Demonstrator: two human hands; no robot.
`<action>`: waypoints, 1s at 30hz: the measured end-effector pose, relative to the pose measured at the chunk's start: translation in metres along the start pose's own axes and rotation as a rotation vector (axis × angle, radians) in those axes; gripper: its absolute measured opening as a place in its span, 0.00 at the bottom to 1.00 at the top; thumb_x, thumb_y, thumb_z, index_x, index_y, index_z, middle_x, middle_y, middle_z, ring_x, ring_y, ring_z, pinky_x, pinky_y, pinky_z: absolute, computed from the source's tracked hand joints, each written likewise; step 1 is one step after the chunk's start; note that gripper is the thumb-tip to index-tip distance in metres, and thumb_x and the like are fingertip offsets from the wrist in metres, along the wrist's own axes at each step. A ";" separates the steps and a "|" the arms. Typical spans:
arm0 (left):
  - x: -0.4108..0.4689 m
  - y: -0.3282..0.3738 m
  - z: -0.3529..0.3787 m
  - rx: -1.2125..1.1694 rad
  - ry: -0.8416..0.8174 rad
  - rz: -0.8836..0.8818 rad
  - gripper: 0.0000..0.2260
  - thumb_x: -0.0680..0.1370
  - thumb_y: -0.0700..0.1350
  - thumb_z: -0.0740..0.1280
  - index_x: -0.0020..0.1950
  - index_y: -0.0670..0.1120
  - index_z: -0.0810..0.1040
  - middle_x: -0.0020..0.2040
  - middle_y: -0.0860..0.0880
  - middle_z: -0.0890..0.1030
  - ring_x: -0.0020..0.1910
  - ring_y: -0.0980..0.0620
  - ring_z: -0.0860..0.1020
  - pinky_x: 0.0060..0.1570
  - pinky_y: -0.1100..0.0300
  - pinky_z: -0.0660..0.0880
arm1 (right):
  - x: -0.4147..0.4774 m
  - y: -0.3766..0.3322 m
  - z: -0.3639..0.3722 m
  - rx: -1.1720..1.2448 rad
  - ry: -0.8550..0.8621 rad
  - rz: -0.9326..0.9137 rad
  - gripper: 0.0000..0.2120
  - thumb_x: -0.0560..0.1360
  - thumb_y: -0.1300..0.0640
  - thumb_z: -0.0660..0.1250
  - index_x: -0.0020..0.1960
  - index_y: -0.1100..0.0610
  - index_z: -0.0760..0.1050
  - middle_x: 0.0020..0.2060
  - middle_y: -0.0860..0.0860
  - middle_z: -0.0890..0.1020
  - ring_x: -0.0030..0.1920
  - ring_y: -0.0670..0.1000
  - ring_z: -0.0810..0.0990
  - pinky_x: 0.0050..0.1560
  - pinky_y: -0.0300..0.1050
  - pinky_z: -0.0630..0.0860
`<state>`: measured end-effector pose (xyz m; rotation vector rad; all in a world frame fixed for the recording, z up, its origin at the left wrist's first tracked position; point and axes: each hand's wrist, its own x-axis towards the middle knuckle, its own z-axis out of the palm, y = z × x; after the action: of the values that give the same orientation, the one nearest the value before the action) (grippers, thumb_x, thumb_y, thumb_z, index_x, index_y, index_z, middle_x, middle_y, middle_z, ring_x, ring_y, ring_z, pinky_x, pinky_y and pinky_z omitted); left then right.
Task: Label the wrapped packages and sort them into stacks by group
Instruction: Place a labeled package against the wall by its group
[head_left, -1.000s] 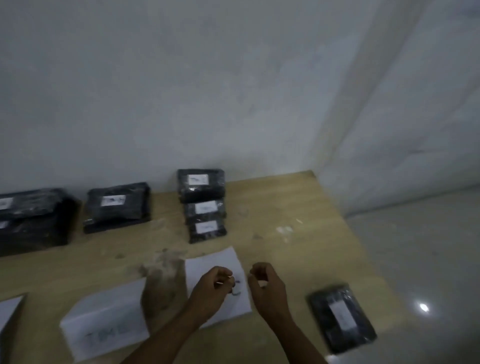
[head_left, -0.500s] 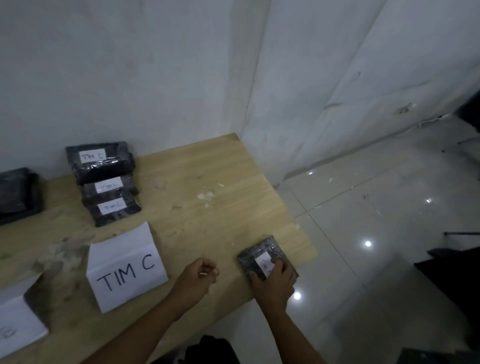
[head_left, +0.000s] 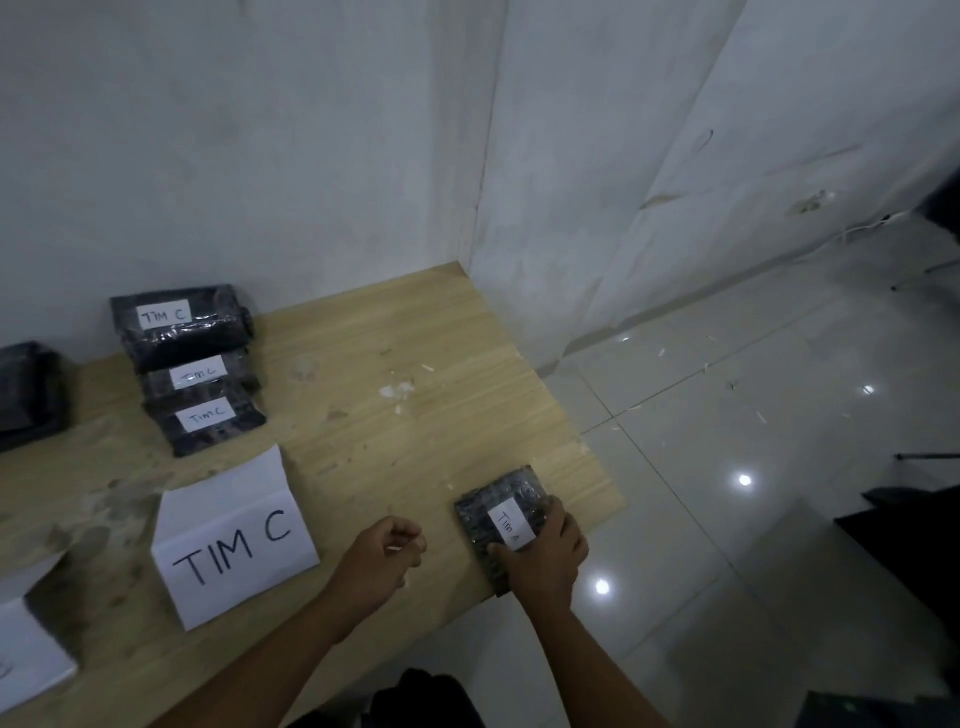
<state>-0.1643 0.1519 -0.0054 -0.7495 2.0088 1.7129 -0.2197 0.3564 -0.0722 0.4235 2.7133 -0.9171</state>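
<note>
package (head_left: 511, 491) labelled tim a lies at the near right corner of the wooden table (head_left: 415, 447), gripped by the right hand (head_left: 550, 558), while the left hand (head_left: 382, 564) beside it is curled, pinching a small white scrap (head_left: 397, 546).

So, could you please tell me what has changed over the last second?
The right hand moved right, away from the TIM C sign, and took hold of the TIM A package. The left hand drifted right too, still pinching a small white scrap. The TIM C stack and sign stayed put.
</note>
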 end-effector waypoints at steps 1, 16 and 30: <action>-0.001 0.000 0.000 0.004 0.004 0.001 0.04 0.79 0.43 0.65 0.52 0.46 0.76 0.52 0.45 0.80 0.50 0.46 0.80 0.42 0.56 0.75 | 0.000 0.000 0.000 0.018 0.006 0.001 0.52 0.61 0.44 0.79 0.75 0.54 0.54 0.70 0.56 0.60 0.70 0.59 0.54 0.65 0.60 0.66; -0.010 -0.006 -0.021 -0.046 0.138 0.037 0.06 0.79 0.46 0.66 0.55 0.48 0.76 0.55 0.48 0.78 0.51 0.51 0.79 0.49 0.51 0.80 | -0.022 -0.034 0.002 0.366 -0.024 -0.188 0.41 0.58 0.48 0.82 0.65 0.50 0.64 0.61 0.49 0.68 0.62 0.50 0.69 0.60 0.50 0.75; -0.060 -0.034 -0.184 -0.523 0.443 0.177 0.14 0.74 0.42 0.72 0.59 0.47 0.78 0.52 0.42 0.83 0.46 0.47 0.84 0.40 0.55 0.82 | -0.090 -0.190 0.089 0.603 -0.508 -0.441 0.53 0.54 0.50 0.85 0.71 0.49 0.58 0.64 0.48 0.69 0.59 0.50 0.78 0.55 0.51 0.80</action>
<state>-0.0883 -0.0239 0.0367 -1.2424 1.9457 2.3943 -0.1897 0.1392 -0.0074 -0.3003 2.0521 -1.6944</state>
